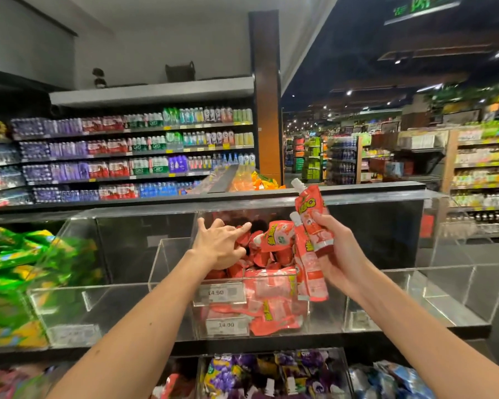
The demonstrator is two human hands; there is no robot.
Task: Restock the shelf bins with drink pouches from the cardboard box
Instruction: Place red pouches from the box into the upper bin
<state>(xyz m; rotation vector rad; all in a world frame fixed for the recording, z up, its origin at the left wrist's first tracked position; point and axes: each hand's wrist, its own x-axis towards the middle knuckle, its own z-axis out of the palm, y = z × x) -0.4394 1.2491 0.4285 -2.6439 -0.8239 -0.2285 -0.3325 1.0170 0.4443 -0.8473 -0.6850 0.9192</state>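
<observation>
Reference landmark: clear acrylic bin [170, 260] at centre of shelf, with two price tags [219, 293] marked 14.90 on its front face.

Inside bin: loose pile of red drink pouches [274, 283], lying at mixed angles from front wall toward back.

Left hand [222, 243]: reached in over left wall of bin, above rear of pile. Fingers spread and nearly straight, gripping nothing. Index fingertip touching a pouch at back of pile.

Right hand [337, 254]: raised just right of bin, above its front right corner. Fingers and thumb curled round two held pouches [311, 226] of the same red kind — one uppermost, white spout cap up and tilted left, the other hanging lower, its bottom edge overlapping front right corner of bin in view. Contact between lower pouch and pile: cannot tell.

Left of bin: neighbouring clear compartment, then green pouches [18, 269] heaped beyond it.

Right of bin: further clear compartments [415, 298].

Below bin: lower tier with purple pouches [271, 372]; blue pouches [386, 378] lower right.

Behind bin: orange pouches [251, 180] past the black shelf top — farther back and left, shelves of bottled drinks [127, 151].
</observation>
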